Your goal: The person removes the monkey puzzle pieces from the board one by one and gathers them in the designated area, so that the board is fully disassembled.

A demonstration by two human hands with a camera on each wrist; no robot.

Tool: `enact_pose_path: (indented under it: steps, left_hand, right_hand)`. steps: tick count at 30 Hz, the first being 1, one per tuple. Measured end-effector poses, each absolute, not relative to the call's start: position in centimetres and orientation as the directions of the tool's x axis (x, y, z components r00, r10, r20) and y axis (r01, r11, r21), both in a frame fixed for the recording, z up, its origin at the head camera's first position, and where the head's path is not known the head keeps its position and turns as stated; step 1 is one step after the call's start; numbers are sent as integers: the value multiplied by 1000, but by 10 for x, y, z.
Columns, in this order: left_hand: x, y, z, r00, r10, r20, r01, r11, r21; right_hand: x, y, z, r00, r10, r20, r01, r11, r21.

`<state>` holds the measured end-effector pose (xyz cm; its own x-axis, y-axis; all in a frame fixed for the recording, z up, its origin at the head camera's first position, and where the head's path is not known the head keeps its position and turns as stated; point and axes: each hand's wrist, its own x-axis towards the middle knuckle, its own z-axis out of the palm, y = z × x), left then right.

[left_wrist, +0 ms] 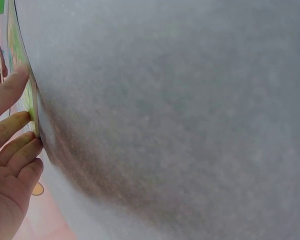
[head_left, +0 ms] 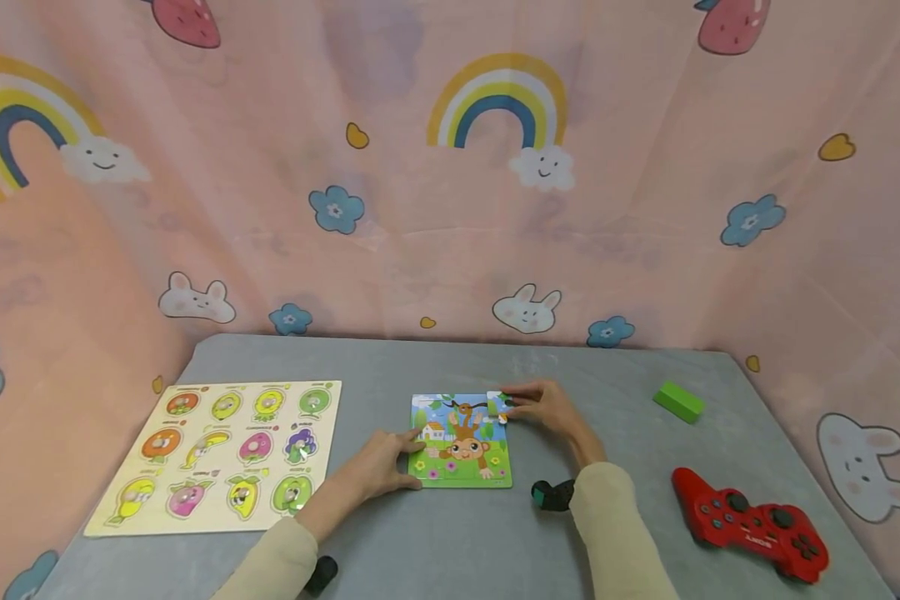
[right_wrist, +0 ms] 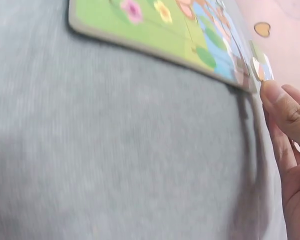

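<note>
The monkey jigsaw puzzle (head_left: pixel 457 482) lies flat near the middle of the grey desk (head_left: pixel 450 550), its near edge facing the person and its far edge short of the patterned pink cloth (head_left: pixel 420 250) behind. Grey surface shows on every side of it: a strip to the left, up to the cream fruit puzzle board (head_left: pixel 210 523), and a wider stretch to the right, up to the green block (head_left: pixel 678 402) and the red game controller (head_left: pixel 750 523). The fruit board reaches close to the desk's left edge, and the controller sits toward the right one. The left forearm crosses the fruit board's near right corner, and the left hand (head_left: pixel 378 462) is spread along the jigsaw's left edge, with thumb and forefinger apart and the fingertips touching the board. The right hand (head_left: pixel 551 408) comes in from the right with its wrist bent inward, pinching a small jigsaw piece (head_left: pixel 498 405) between thumb and fingers over the puzzle's far right corner; whether the piece touches the board cannot be told. Cream sleeves (head_left: pixel 621 525) cover both forearms, with a black wrist device (head_left: pixel 553 496) beside each.
</note>
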<state>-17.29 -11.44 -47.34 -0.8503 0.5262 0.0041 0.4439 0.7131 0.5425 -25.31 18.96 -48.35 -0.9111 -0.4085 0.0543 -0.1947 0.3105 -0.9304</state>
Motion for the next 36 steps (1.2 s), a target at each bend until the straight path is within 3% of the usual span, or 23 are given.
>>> enact_pose_path:
  steps: [10, 30, 36]
  left_hand:
    - [-171, -116, -472, -855, 519, -2, 436, 719, 541]
    - [-172, -114, -470, -847, 531, 3, 454, 721, 524]
    - [-172, -114, -471, -848, 530, 4, 456, 726, 515]
  right_hand:
    - [-251, 208, -487, -937, -349, 22, -161, 375, -913]
    - [-253, 222, -486, -931, -365, 4, -189, 472, -861]
    - [-253, 223, -485, -928, -372, 8, -179, 427, -886]
